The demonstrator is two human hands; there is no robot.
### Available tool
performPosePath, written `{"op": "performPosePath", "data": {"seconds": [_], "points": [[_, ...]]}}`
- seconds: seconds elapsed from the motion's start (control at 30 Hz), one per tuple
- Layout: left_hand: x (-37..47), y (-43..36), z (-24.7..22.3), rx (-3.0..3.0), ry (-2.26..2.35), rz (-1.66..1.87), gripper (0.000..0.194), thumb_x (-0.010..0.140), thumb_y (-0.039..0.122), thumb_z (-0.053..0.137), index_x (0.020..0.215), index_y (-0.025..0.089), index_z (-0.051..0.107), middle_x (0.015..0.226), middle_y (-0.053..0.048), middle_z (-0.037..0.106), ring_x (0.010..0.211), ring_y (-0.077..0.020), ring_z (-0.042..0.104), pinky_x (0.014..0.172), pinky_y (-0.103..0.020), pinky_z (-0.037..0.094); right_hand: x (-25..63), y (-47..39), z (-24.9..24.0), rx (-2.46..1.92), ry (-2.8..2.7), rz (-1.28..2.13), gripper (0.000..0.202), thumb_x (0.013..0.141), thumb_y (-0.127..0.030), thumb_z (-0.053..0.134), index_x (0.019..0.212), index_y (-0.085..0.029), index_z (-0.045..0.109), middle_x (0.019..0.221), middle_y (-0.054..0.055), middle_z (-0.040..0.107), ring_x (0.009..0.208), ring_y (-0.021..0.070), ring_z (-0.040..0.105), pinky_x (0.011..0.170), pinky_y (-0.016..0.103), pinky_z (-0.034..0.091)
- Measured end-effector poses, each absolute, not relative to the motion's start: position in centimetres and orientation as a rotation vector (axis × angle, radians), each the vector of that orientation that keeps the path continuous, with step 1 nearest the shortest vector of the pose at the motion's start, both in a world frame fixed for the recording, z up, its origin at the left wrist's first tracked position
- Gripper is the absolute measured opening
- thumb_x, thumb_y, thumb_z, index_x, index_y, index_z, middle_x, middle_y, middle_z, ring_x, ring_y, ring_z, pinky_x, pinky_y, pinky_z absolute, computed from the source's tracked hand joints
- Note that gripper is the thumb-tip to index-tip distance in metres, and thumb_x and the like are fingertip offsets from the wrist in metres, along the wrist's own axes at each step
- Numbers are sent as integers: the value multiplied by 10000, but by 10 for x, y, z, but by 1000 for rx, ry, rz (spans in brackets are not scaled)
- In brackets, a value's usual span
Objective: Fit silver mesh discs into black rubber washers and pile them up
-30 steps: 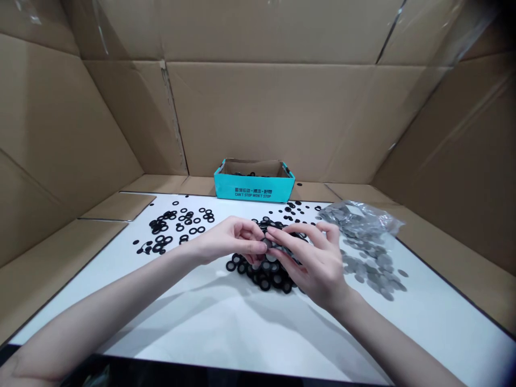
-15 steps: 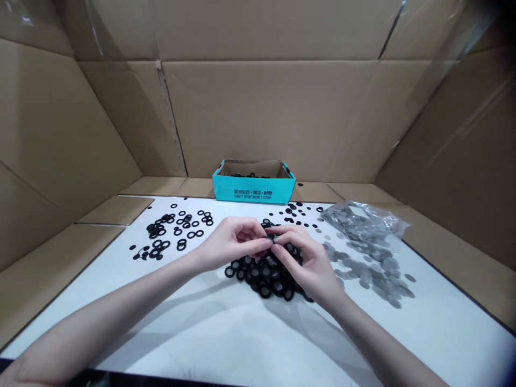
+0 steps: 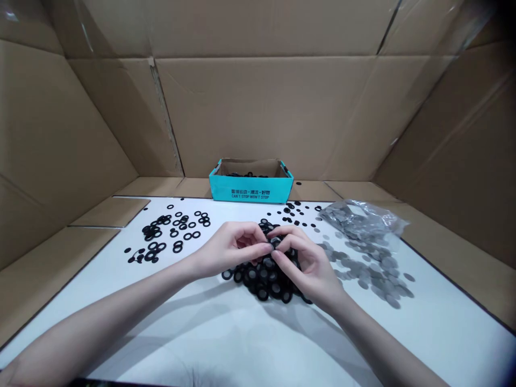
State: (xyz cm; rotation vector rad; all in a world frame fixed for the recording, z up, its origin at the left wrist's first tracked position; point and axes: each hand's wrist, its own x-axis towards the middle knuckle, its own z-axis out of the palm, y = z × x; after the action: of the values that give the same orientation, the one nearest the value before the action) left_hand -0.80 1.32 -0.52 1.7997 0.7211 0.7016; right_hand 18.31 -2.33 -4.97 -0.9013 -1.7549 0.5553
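Over a heap of black rings with grey centres (image 3: 264,275), my two hands meet fingertip to fingertip. Between them is a small black ring (image 3: 276,242), with something grey showing in its middle. My left hand (image 3: 237,248) pinches its left side with thumb and forefinger. From the other side, thumb and fingers of my right hand (image 3: 304,258) close on it. The fingertips partly cover the ring, so its exact fit with the grey part is hard to make out.
At the back stands a turquoise box (image 3: 251,189) holding black rings. Loose black rings (image 3: 188,236) lie on the left. Small black discs (image 3: 296,222) are scattered behind my hands. Grey discs (image 3: 379,277) spread on the right, before a clear plastic bag (image 3: 363,217). Cardboard walls (image 3: 266,118) surround the table.
The view has shifted slightly. Both hands stay together over the heap, with small finger movements around the ring; its grey middle shows a little more now.
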Motion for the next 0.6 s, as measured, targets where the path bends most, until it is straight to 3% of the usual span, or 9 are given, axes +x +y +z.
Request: {"op": "performPosePath", "data": {"seconds": [0.3, 0.6], "points": [[-18, 17, 6, 1849, 628, 452, 199, 879, 296, 625, 796, 119, 586, 670, -5, 601, 602, -93, 536, 537, -180, 411, 180, -29, -47, -889, -1731, 555, 168, 885, -221, 594, 722, -222, 553, 1065, 69, 578, 1092, 220, 564, 947, 365, 452], [-17, 14, 4, 1727, 598, 508, 192, 871, 283, 657, 810, 106, 614, 667, -6, 603, 610, -96, 580, 558, -179, 466, 182, -33, -45, -846, -1764, 528, 160, 892, -189, 579, 743, -226, 536, 1050, 51, 573, 1063, 197, 553, 943, 345, 428]]}}
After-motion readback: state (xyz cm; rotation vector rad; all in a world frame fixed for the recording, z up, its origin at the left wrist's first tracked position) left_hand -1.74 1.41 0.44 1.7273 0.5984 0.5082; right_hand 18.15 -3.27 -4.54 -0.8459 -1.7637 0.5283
